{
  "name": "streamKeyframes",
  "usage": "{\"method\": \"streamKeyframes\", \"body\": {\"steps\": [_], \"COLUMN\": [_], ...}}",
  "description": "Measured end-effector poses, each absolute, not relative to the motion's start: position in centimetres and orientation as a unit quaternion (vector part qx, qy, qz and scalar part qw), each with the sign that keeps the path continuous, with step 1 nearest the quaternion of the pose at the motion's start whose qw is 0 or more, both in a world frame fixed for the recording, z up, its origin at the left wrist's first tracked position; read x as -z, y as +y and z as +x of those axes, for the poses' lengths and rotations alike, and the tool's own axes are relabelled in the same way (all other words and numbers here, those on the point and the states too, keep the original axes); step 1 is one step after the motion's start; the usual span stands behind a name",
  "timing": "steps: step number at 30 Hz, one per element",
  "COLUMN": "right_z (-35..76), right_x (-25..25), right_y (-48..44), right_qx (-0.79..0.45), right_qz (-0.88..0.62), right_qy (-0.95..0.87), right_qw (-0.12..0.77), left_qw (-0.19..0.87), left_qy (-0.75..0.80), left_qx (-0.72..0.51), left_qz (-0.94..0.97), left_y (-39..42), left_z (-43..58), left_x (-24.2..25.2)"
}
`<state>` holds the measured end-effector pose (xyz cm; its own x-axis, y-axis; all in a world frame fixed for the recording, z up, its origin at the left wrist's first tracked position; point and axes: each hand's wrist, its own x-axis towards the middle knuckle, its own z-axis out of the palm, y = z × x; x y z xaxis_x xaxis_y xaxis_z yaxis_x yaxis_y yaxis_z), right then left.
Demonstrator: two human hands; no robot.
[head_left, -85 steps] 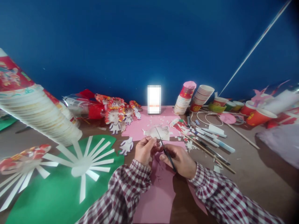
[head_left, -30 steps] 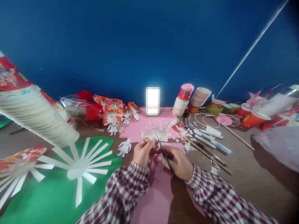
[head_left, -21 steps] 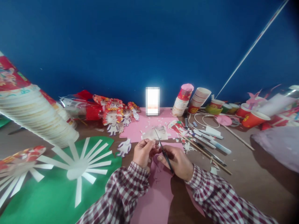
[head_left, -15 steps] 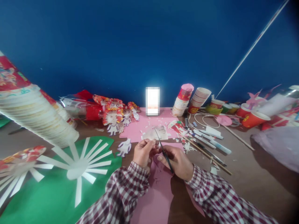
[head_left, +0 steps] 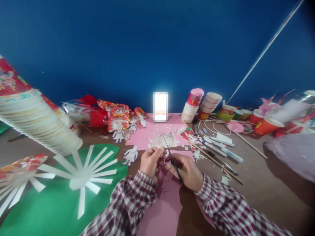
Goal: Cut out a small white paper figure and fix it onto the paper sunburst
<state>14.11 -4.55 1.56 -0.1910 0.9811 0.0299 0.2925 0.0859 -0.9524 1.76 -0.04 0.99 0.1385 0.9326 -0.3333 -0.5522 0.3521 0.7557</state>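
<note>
My right hand point(head_left: 188, 170) is closed round the black handle of a pair of scissors point(head_left: 175, 165), whose thin blades point up and away to the left. Close beside it, my left hand point(head_left: 151, 160) has thumb and fingers pinched together; whatever lies between them is hidden or too small to make out. Both hands are above pink paper point(head_left: 159, 216). Just beyond the fingertips lies a whitish piece of paper point(head_left: 157, 141) with dark lines on it. A cut-out paper figure point(head_left: 131, 155) with a purple outline rests left of my left hand.
Green paper point(head_left: 49, 209) with a white strip-rayed cup cut-out point(head_left: 80, 178) covers the left. A tall leaning stack of paper cups point(head_left: 46, 124) rises there. Pens point(head_left: 232, 154), a wooden stick point(head_left: 228, 170) and scraps lie right; cup stacks point(head_left: 189, 106) stand behind, by the blue wall point(head_left: 147, 49).
Almost nothing differs. Both hands and the scissors keep the same place, with only a very slight shift of the whole view.
</note>
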Motion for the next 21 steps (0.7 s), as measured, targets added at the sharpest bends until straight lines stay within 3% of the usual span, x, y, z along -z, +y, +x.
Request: {"method": "streamKeyframes", "body": {"steps": [21], "right_z": [13.94], "right_x": [-1.82], "right_y": [-4.65], "right_qx": [-0.438], "right_qz": [-0.516], "right_qy": [-0.625], "right_qw": [0.390], "left_qw": [0.719], "left_qy": [0.412], "left_qx": [-0.509], "left_qz": [0.233], "left_y": [-0.16], "left_z": [1.83], "left_x": [-1.33]}}
